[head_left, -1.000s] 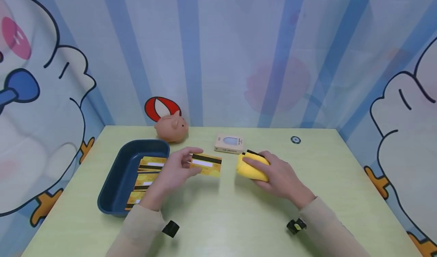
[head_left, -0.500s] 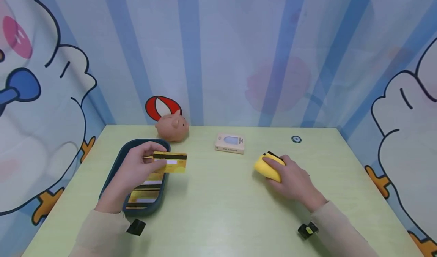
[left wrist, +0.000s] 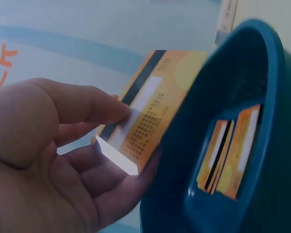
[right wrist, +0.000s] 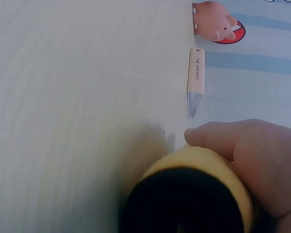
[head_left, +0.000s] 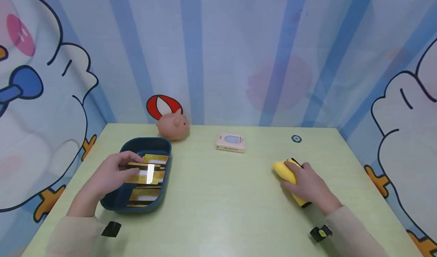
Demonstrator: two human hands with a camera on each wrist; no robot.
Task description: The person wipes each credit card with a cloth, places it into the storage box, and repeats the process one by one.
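My left hand (head_left: 109, 173) pinches a yellow bank-type card (left wrist: 153, 102) between thumb and fingers, its black stripe and white strip showing. The card is over the dark blue tray (head_left: 136, 210), overlapping other yellow cards (head_left: 145, 196) lying inside. In the left wrist view the tray's rim (left wrist: 276, 68) stands to the right of the held card. On the right side of the table, my right hand (head_left: 312, 185) grips a yellow, soft-looking rounded object (head_left: 285, 171) with black parts at its edge. Its black round end fills the bottom of the right wrist view.
A pink piggy bank (head_left: 173, 126) stands behind the tray. A small pale box (head_left: 230, 142) lies at the back middle of the table (head_left: 218, 211). Further right is a small round dark disc (head_left: 296, 138). A printed curtain (head_left: 225, 59) hangs behind the table's back edge.
My left hand has carried the card leftward from the table's middle to over the tray. My right hand has moved right and nearer with the yellow object, which has turned.
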